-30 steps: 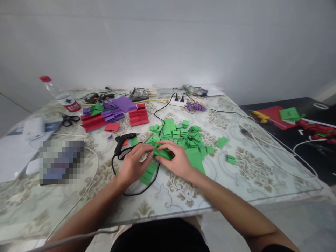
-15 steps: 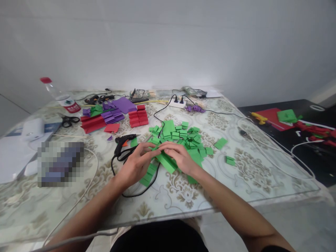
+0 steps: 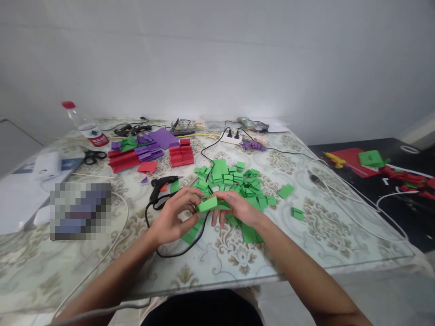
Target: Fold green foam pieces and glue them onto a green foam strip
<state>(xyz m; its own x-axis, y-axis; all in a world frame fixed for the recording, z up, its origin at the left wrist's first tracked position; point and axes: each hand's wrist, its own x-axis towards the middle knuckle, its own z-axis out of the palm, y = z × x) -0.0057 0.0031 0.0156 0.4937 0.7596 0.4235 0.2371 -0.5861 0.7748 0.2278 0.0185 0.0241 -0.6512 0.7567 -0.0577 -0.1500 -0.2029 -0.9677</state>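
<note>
A folded green paper strip (image 3: 208, 204) is held up between my two hands, just above the table. My right hand (image 3: 239, 209) grips its right part, with some fingers reaching down beneath it. My left hand (image 3: 176, 216) curls round the strip's left end, fingers above and thumb below. Behind the hands lies a heap of small folded green paper pieces (image 3: 246, 183). More green paper (image 3: 250, 233) lies under my right wrist, and another green piece (image 3: 190, 234) is partly hidden by my left hand. A black glue gun (image 3: 159, 184) rests just beyond my left hand.
Red folded paper (image 3: 181, 155), purple sheets (image 3: 165, 137), scissors (image 3: 94, 156) and a bottle (image 3: 95, 135) stand or lie at the back left. A power strip (image 3: 231, 138) sits at the back, its black cable (image 3: 176, 256) looping near my hands. White cables (image 3: 360, 217) cross the right side.
The green strip has been lifted off the table and tilted, so its folded edge shows. My left fingers have spread apart from the right hand's fingertips.
</note>
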